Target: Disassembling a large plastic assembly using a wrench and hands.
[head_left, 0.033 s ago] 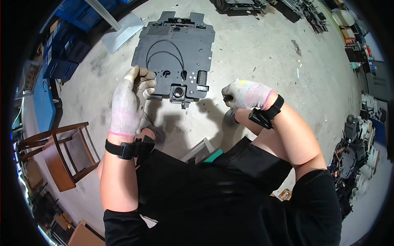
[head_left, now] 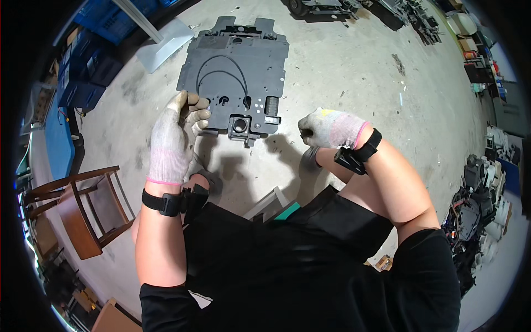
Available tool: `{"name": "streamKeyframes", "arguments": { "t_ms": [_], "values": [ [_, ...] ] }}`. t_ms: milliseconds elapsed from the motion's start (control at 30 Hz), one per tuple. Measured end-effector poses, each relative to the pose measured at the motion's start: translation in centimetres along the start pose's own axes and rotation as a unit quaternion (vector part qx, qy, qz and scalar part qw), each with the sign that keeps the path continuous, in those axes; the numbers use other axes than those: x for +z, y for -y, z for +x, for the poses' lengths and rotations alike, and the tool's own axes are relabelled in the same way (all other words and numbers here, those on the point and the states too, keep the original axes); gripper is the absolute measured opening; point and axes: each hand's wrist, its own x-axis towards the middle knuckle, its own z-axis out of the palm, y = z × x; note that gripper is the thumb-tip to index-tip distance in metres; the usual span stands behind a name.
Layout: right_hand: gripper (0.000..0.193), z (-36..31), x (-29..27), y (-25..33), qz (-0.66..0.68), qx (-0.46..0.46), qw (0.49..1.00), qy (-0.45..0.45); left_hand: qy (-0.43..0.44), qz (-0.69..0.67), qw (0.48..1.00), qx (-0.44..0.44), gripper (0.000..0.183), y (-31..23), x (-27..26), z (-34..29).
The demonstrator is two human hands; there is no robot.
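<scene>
A flat dark grey metal plate assembly lies on the floor ahead of me, a loop of thin black cable across its top. At its near edge sits a square bracket with a round black part; a ribbed black cylinder is set in beside it. My left hand, in a whitish work glove, hovers by the plate's near left corner, fingers half curled and apart, nothing visible in them. My right hand, gloved too, is closed in the air right of the plate; whatever its fingers hold, if anything, is hidden.
Blue crates and a pole on a pale flat base stand at the far left. A brown wooden chair lies at left. Dismantled machinery rests at the top; piled parts line the right side.
</scene>
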Motion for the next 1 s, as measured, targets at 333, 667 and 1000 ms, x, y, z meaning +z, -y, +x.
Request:
{"name": "streamKeyframes", "arguments": {
  "t_ms": [333, 667, 1000],
  "values": [
    [0.032, -0.2, -0.1, 0.5, -0.031, -0.007, 0.999, -0.005, -0.005, -0.034, 0.999, -0.011, 0.025, 0.0, 0.2, 0.0],
    [0.034, -0.6, -0.9, 0.8, -0.012, 0.029, 0.999, 0.037, -0.007, -0.044, 0.999, -0.003, 0.025, 0.5, 0.4, 0.2],
    [0.033, -0.4, -0.3, 0.3, -0.020, 0.019, 1.000, 0.015, -0.005, -0.031, 0.999, -0.015, 0.024, 0.3, 1.0, -0.1]
  ]
}}
